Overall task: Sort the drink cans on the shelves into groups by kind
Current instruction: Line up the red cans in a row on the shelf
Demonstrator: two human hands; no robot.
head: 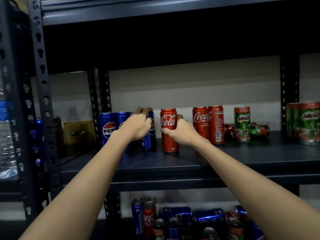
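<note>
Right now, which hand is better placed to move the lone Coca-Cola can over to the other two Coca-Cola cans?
The right hand. It already grips the lone Coca-Cola can, and the Coca-Cola pair stands on its side. The left hand is busy gripping a Pepsi can.

Stockroom, dark metal shelving (173,172), drink cans (207,123)

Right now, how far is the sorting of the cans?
Partly done. On the middle shelf the Pepsi cans stand together at the left, two Coca-Cola cans further right, and an upright Milo can beyond. In hand: the left hand holds a Pepsi can, the right hand a Coca-Cola can. Left: cans lying behind the Milo, and the mixed pile on the lower shelf.
</note>
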